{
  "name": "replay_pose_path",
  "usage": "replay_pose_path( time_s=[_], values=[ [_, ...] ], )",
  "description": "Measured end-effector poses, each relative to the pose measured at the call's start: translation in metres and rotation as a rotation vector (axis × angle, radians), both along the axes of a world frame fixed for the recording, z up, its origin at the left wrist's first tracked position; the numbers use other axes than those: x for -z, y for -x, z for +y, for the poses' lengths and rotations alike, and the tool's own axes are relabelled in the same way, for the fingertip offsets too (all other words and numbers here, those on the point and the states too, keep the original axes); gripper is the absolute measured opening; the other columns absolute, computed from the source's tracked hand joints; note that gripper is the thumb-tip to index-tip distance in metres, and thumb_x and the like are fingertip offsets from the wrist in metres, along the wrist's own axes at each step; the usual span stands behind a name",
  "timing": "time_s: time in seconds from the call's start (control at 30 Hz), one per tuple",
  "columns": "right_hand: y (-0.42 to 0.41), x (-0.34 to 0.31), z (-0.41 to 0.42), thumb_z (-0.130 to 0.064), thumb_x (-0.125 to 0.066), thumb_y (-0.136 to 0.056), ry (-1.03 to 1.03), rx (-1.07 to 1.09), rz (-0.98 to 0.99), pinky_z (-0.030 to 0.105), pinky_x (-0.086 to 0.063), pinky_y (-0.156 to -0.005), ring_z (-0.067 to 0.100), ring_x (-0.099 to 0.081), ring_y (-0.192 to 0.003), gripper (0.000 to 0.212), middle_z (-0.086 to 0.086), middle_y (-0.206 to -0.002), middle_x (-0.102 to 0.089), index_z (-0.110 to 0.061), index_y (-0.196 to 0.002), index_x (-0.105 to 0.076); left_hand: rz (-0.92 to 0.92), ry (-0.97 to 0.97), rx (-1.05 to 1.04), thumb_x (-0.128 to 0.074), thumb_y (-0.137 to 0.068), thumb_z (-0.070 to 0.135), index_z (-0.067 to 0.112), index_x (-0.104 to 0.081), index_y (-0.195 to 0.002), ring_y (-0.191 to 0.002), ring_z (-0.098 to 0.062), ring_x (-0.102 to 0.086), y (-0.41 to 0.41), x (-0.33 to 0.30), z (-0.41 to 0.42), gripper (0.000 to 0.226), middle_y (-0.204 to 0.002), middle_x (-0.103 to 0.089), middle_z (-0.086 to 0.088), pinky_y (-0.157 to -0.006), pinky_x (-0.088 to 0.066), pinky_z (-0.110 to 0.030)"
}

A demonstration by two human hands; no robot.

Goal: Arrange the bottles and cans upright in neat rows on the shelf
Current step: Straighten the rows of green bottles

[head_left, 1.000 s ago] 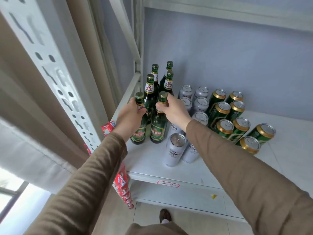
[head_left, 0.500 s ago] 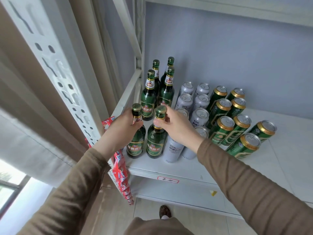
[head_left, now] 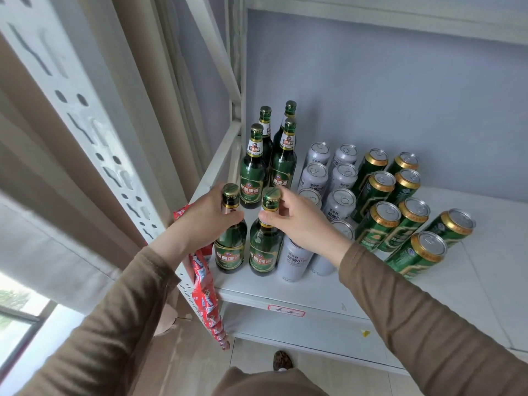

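Front bottles: two green bottles, left one point(head_left: 231, 238) and right one point(head_left: 265, 241), stand upright at the shelf point(head_left: 285, 292) front edge, necks pointing up.
Left hand point(head_left: 205, 221): wrapped round the left neck.
Right hand point(head_left: 300, 221): pinching the right neck.
Change: both bottles pulled forward, away from the back bottles point(head_left: 268, 164).

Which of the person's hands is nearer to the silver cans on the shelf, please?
Right. The right hand grips a bottle neck directly in front of the silver cans, overlapping the nearest ones. The left hand grips the bottle farther left, by the shelf post.
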State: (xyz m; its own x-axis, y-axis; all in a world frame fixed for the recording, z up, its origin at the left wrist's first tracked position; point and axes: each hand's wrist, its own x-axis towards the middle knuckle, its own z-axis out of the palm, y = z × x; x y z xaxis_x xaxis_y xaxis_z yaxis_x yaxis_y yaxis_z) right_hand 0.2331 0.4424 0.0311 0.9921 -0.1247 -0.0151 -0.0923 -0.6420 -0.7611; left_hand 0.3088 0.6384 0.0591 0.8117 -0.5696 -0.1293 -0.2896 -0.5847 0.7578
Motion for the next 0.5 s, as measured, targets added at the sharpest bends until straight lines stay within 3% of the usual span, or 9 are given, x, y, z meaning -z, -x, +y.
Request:
replay_pose_path(
  time_s=[0.1, 0.2, 0.33, 0.4, 0.5],
  values=[
    [-0.001, -0.001, -0.006, -0.069, -0.067, -0.073, -0.087, -0.027, 0.055, 0.045, -0.052, -0.097, 0.008, -0.067, -0.105, 0.053, -0.014, -0.113, -0.070, -0.040, -0.116, -0.055, 0.053, -0.015, 0.000, -0.065, -0.092, 0.027, 0.029, -0.048, -0.115, -0.077, -0.010, -0.058, -0.004, -0.004, -0.001, 0.029, -0.091, -0.062, 0.004, -0.063, -0.045, -0.026],
    [-0.001, -0.014, -0.011, -0.079, -0.067, -0.069, -0.205, -0.068, 0.092, 0.043, -0.049, -0.102, 0.006, -0.066, -0.110, 0.064, -0.014, -0.118, -0.069, -0.040, -0.118, -0.055, 0.076, -0.023, -0.025, -0.071, -0.087, 0.037, 0.035, -0.044, -0.129, -0.091, -0.015, -0.065, -0.008, -0.006, 0.000, 0.051, -0.108, -0.067, 0.004, -0.082, -0.055, -0.037],
    [-0.001, -0.045, -0.024, -0.075, -0.052, -0.077, -0.228, -0.076, 0.086, 0.030, -0.045, -0.103, -0.007, -0.060, -0.110, 0.067, -0.019, -0.117, -0.067, -0.031, -0.128, -0.056, 0.090, -0.065, -0.002, -0.078, -0.074, 0.058, 0.040, -0.022, -0.149, -0.124, -0.016, -0.053, -0.010, -0.024, 0.000, 0.096, -0.140, -0.052, 0.007, -0.104, -0.044, -0.036],
    [-0.007, -0.055, -0.038, -0.069, -0.047, -0.083, -0.220, -0.047, 0.066, 0.020, -0.044, -0.095, -0.015, -0.055, -0.107, 0.060, -0.026, -0.117, -0.061, -0.031, -0.127, -0.057, 0.087, -0.094, 0.033, -0.074, -0.070, 0.067, 0.040, -0.018, -0.152, -0.135, -0.015, -0.045, -0.009, -0.041, -0.003, 0.103, -0.150, -0.045, 0.008, -0.111, -0.038, -0.036],
    [-0.029, -0.060, -0.062, -0.060, -0.054, -0.090, -0.199, 0.075, -0.038, 0.024, -0.047, -0.095, -0.004, -0.058, -0.110, 0.047, -0.022, -0.120, -0.061, -0.029, -0.126, -0.057, -0.061, -0.187, 0.065, -0.061, -0.070, 0.079, 0.038, -0.023, -0.153, -0.140, -0.017, -0.042, -0.015, -0.070, -0.018, 0.100, -0.155, -0.039, 0.010, -0.114, -0.035, -0.041]
  ],
)
